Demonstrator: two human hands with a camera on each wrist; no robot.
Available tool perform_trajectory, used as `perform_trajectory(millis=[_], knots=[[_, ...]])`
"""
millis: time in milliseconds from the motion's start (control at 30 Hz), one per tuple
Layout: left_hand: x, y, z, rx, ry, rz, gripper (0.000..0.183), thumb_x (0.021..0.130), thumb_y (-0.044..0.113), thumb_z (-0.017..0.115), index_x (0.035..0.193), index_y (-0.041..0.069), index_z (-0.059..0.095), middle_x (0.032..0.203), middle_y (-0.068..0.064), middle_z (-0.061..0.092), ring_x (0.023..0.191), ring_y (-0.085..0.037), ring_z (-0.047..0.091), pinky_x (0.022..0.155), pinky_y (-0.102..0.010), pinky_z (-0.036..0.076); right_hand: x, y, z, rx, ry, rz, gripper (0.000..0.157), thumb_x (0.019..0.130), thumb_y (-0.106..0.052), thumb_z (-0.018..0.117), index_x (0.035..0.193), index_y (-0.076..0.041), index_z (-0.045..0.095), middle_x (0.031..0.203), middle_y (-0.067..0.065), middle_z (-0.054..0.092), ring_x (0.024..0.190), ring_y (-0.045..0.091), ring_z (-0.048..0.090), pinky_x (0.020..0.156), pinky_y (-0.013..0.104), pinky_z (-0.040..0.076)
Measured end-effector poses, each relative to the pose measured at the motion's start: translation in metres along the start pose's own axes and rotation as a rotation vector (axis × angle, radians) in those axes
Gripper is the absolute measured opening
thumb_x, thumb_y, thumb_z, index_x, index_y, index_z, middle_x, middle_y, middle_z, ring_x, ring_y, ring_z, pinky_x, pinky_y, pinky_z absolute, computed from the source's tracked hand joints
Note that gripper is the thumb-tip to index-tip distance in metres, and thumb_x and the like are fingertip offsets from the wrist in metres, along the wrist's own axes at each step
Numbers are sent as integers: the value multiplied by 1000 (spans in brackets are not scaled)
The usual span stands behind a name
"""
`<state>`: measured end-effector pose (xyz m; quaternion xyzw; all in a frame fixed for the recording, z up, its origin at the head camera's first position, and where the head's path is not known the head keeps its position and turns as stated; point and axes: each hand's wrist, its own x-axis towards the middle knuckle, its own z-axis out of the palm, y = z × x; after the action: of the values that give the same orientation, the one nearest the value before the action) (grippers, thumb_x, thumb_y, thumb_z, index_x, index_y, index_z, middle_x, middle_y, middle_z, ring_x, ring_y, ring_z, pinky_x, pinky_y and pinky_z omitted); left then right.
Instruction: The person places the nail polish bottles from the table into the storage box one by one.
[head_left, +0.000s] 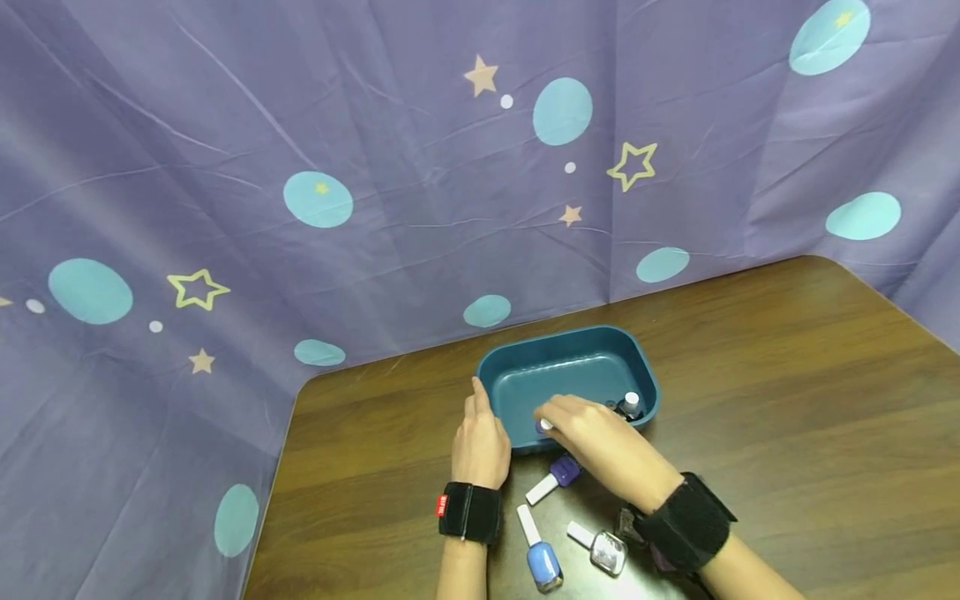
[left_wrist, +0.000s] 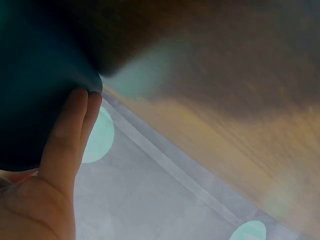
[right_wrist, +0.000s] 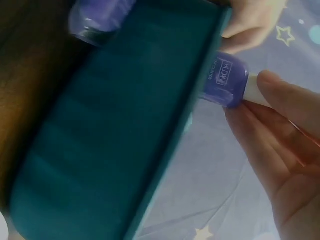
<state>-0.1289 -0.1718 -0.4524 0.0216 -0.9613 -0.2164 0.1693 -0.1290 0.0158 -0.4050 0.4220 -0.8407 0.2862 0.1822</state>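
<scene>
Over the front part of a teal plastic bin (head_left: pixel 517 400), my right hand (head_left: pixel 600 433) pinches a purple nail polish bottle (right_wrist: pixel 227 80) by its white cap. The right wrist view shows this bottle just past the bin's rim, glass end inward. Against the bin's left side rests my left hand (head_left: pixel 482 440), its fingers extended along the wall in the left wrist view. Inside the bin's right front corner stands a white-capped nail polish bottle (head_left: pixel 631 403) beside dark ones, partly hidden. Before the bin lies another purple nail polish bottle (head_left: pixel 565 471).
Nearer on the wooden table (head_left: pixel 375 500) lie a blue nail polish bottle (head_left: pixel 543 563) and a silver one (head_left: pixel 607 552). Dark items beside my right wristband (head_left: pixel 686 521) are mostly covered. A purple patterned curtain (head_left: pixel 420 208) hangs behind the table.
</scene>
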Motion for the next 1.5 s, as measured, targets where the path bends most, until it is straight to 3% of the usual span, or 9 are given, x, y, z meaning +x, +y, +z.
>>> perform_trajectory(millis=[433,767,1133,1300,1500], knots=[[0,2,0,8,-8,-5,58,88,8,45,142,-3,26,120,-20,53,71,-28,58,62,-39,46,-3,8,13,-138,-88,23,11,87,-14,58,96,-16,62,90,-8,56,82,5,53,71,23,45],[1,2,0,7,6,9,58,88,8,46,141,-3,27,119,-20,53,72,-28,59,62,-39,46,-3,10,12,-142,-55,52,15,84,-11,60,99,-14,62,91,-6,58,82,7,55,72,23,46],[0,2,-2,11,3,11,58,88,8,45,142,-3,26,120,-20,53,71,-27,58,61,-38,45,1,-10,-8,-115,19,-18,17,85,-13,60,102,-14,62,98,-6,58,91,5,55,78,21,44],[1,1,-2,11,8,5,59,88,8,44,143,-2,25,120,-20,52,68,-25,57,58,-36,44,1,-23,-2,-166,-100,-100,9,85,-12,59,93,-16,62,87,-8,55,82,4,53,70,21,44],[-1,1,-1,20,13,2,57,89,10,41,142,-2,26,120,-20,53,73,-30,59,63,-41,46,-5,-35,16,-205,-265,-170,18,77,-3,61,89,-16,62,80,-9,54,75,2,51,62,19,41]])
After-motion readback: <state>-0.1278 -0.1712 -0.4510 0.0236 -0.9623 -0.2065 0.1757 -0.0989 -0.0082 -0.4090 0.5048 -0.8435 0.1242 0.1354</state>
